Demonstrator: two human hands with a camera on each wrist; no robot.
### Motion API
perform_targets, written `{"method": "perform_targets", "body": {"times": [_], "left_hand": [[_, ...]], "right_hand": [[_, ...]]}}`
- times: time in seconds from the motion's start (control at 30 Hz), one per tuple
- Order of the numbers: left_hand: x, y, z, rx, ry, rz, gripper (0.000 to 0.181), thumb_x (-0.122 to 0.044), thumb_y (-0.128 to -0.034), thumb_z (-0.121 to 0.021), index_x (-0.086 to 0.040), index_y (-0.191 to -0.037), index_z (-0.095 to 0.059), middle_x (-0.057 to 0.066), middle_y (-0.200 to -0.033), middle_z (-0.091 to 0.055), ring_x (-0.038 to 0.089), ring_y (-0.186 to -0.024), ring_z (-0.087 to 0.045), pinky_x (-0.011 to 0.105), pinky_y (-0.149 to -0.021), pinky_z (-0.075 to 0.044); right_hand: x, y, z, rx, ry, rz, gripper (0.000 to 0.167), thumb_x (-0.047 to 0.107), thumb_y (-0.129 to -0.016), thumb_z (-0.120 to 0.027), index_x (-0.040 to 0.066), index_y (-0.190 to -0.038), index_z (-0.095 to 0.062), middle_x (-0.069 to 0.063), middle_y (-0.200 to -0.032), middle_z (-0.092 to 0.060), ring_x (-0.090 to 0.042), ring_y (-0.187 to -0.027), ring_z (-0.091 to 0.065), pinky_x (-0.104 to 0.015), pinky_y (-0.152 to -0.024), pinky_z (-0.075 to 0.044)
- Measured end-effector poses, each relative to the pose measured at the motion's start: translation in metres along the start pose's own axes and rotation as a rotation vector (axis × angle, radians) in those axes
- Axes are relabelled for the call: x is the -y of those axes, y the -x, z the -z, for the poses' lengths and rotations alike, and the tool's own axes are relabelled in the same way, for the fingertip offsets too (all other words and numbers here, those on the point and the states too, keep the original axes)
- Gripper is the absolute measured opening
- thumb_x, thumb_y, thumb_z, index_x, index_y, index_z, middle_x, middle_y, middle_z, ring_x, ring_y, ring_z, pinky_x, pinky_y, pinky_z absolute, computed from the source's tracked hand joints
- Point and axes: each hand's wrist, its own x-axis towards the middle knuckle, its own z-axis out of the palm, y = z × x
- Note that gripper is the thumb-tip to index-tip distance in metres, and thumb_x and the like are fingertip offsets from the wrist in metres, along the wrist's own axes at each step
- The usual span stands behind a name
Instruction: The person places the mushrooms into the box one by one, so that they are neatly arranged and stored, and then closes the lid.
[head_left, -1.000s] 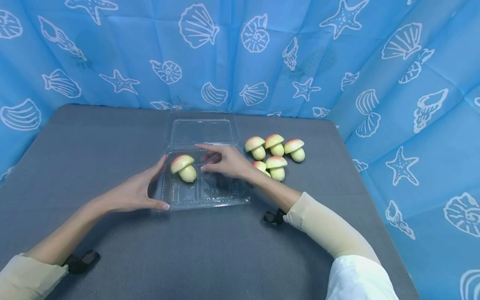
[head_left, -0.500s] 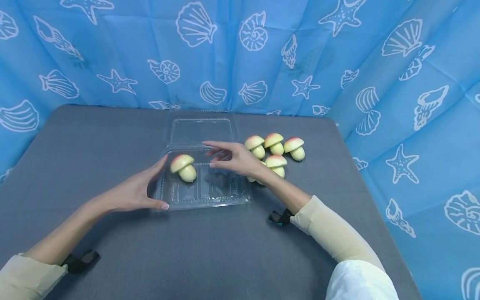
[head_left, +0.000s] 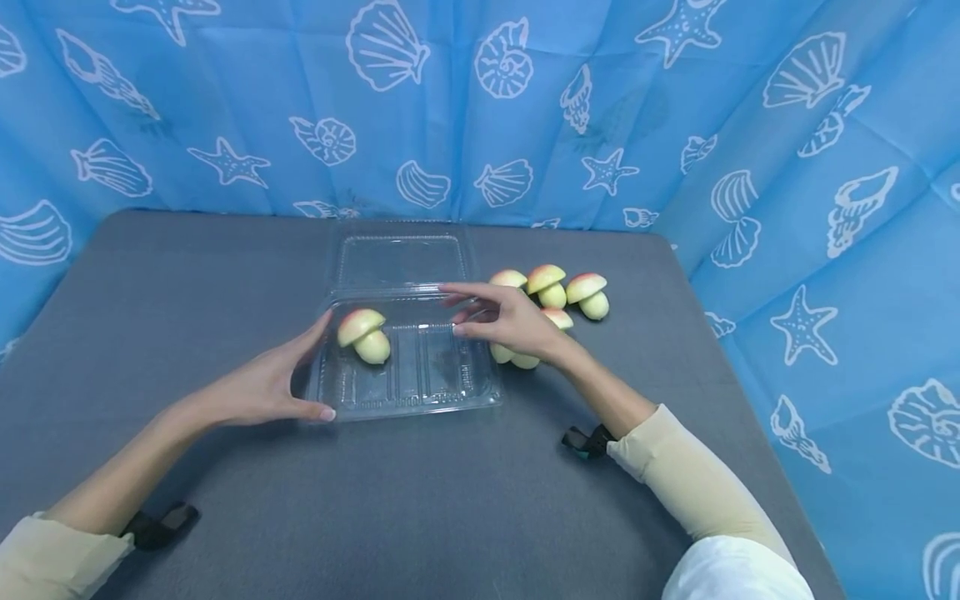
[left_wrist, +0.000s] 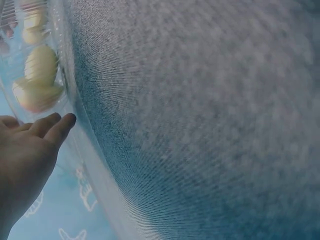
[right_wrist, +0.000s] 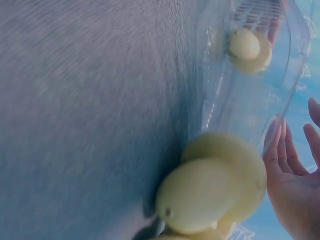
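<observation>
A clear plastic clamshell container lies with its lid folded back. In its left part rests a mushroom-shaped piece, pale yellow with a reddish cap. My left hand spans the container's left side, fingers at the rim and thumb near the front corner. My right hand, fingers extended and holding nothing, hovers over the container's right edge. Behind and under it sit several matching mushroom-shaped pieces, partly hidden by that hand. In the right wrist view, one such mushroom-shaped piece appears close beside the hand.
The container's transparent lid lies flat toward the back of the grey table. A blue curtain with shell and starfish prints hangs behind the table and along its right side.
My right hand has moved right, from above the middle of the container to its right edge, covering more of the loose mushroom-shaped pieces. My left hand has stayed at the container's left side.
</observation>
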Motion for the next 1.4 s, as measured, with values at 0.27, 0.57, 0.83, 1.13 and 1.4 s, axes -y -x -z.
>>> {"method": "perform_targets", "body": {"times": [0.27, 0.57, 0.83, 1.13, 1.4], "left_hand": [[0.000, -0.002, 0.000, 0.012, 0.002, -0.013, 0.127, -0.047, -0.0765, -0.084, -0.017, -0.160, 0.006, 0.023, -0.164, -0.005, 0.049, -0.145, -0.017, 0.067, -0.112, -0.023], [-0.001, -0.001, 0.000, -0.001, 0.012, -0.017, 0.127, -0.046, -0.0762, -0.085, -0.017, -0.161, 0.006, 0.023, -0.164, -0.006, 0.048, -0.145, -0.020, 0.065, -0.112, -0.026], [0.001, -0.002, -0.002, -0.002, 0.003, -0.017, 0.129, -0.047, -0.0749, -0.086, -0.017, -0.160, 0.007, 0.022, -0.164, -0.005, 0.047, -0.146, -0.017, 0.065, -0.112, -0.025], [-0.001, -0.005, 0.002, 0.008, -0.003, -0.028, 0.128, -0.047, -0.0758, -0.085, -0.013, -0.160, 0.006, 0.023, -0.164, -0.006, 0.047, -0.144, -0.025, 0.063, -0.111, -0.030], [-0.002, -0.004, 0.002, 0.014, 0.005, -0.001, 0.130, -0.050, -0.0741, -0.085, -0.015, -0.160, 0.006, 0.024, -0.164, -0.007, 0.048, -0.145, -0.020, 0.065, -0.112, -0.026]], "right_hand": [[-0.003, 0.013, 0.012, -0.020, -0.043, -0.007, 0.056, -0.002, -0.090, -0.070, 0.005, -0.143, -0.054, -0.026, -0.131, -0.059, -0.046, -0.111, -0.061, -0.039, -0.085, -0.058], [-0.001, 0.027, 0.031, -0.079, 0.017, -0.005, 0.053, -0.001, -0.091, -0.070, 0.001, -0.141, -0.053, -0.026, -0.130, -0.058, -0.039, -0.111, -0.063, -0.035, -0.087, -0.057], [-0.004, 0.040, 0.048, -0.135, 0.033, 0.007, 0.051, -0.003, -0.091, -0.069, -0.002, -0.140, -0.054, -0.029, -0.129, -0.057, -0.045, -0.111, -0.060, -0.042, -0.094, -0.053], [-0.008, 0.053, 0.064, -0.180, 0.077, 0.014, 0.047, -0.004, -0.090, -0.069, -0.008, -0.135, -0.055, -0.028, -0.133, -0.055, -0.045, -0.113, -0.058, -0.035, -0.094, -0.053], [-0.018, 0.066, 0.072, -0.215, 0.169, 0.035, 0.043, -0.003, -0.089, -0.071, -0.005, -0.131, -0.061, -0.026, -0.127, -0.061, -0.044, -0.110, -0.060, -0.046, -0.094, -0.052]]}}
